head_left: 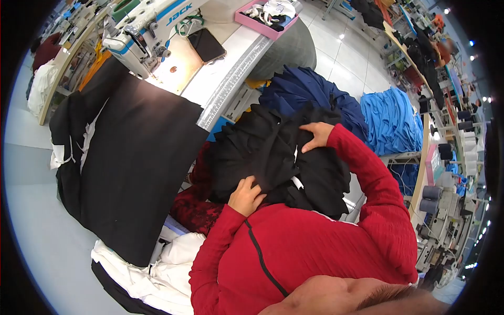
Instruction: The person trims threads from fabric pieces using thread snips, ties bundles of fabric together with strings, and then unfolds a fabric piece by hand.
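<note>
A heap of black fabric pieces lies over my lap and the space in front of me. My left hand is at the near left part of the heap, its fingers curled closed on the black fabric. On the far right part rests my right hand, thumb and fingers apart against the cloth. Small white strips show between the black layers near the middle. Just beyond my right hand lies a pile of dark blue fabric.
A sewing machine stands on the table ahead, with a phone and a pink tray nearby. Black cloth hangs over the table's left side. White cloth lies lower left; light blue fabric is stacked on the right.
</note>
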The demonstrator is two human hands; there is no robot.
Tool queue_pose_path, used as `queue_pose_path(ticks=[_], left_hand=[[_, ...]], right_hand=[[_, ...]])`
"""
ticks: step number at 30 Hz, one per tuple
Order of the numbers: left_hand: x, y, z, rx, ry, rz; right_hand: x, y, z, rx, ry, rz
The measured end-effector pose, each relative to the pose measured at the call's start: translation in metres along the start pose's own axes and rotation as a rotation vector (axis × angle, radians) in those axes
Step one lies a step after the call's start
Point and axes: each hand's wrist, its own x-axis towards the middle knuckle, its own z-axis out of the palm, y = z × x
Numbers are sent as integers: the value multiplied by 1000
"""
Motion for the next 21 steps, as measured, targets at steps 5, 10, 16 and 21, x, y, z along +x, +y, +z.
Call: queue_pose_path(ticks=[5,10,16,21], left_hand=[[-1,-7,0,-87,44,11],[18,-4,-31,-131,169,52],[52,-6,-44,-149,140,-217],[51,-42,5,-212,-17,-361]], right_hand=[[-36,-19,-16,19,-174,176],[-65,-19,6,-60,23,-103],[-75,-6,33,212,80,87],[-83,-36,23,331,200,298]])
